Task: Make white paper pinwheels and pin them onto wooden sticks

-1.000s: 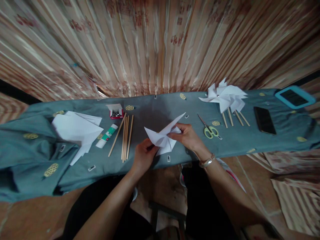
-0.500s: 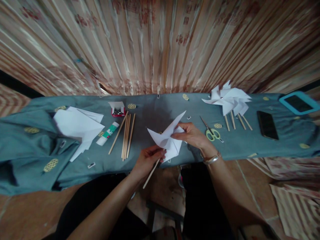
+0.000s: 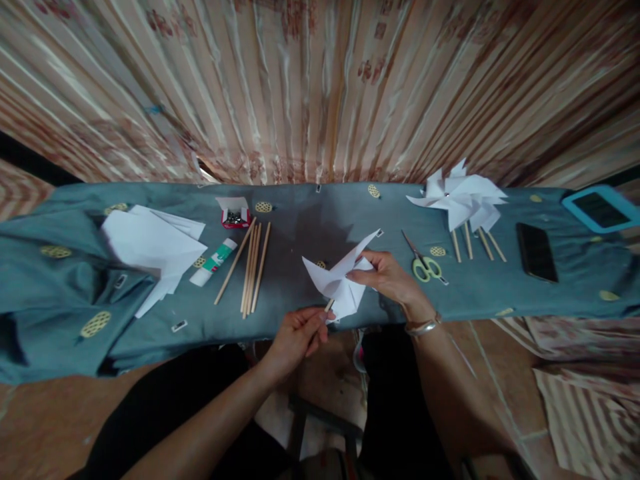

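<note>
White paper pinwheel, which I see pinched by the right hand; left hand grips wooden stick at its lower edge.

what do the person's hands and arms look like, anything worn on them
The left hand and right hand are bare, with no gloves. No sleeve shows along either forearm. A shiny silver-coloured, band-shaped bracelet sits around the right wrist; none shows on the left.
</note>
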The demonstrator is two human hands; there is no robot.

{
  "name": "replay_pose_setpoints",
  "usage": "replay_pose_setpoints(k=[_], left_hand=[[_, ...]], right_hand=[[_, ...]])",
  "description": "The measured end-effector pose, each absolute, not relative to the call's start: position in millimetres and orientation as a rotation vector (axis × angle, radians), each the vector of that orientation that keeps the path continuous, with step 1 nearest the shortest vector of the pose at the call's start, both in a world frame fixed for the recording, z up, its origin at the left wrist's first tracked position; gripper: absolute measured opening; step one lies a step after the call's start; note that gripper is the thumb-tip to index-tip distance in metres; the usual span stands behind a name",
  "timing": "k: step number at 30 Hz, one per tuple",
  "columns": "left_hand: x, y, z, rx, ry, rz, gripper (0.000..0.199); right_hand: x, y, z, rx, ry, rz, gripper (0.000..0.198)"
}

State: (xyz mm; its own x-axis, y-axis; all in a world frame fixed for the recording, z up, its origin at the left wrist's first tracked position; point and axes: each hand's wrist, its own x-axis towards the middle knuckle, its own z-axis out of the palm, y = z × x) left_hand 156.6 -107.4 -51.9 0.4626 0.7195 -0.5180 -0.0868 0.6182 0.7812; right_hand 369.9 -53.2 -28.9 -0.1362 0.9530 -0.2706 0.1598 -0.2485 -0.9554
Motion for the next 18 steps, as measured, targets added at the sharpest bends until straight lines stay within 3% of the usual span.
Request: replay_pose_setpoints(k=[18], left_hand=[[155.1, -108.3, -47.5, 0.911, 1.041, 0.609, 0.051]], right_hand=[[366.0, -55.8, -27.8, -1.375, -1.080, 1.561, 0.026]])
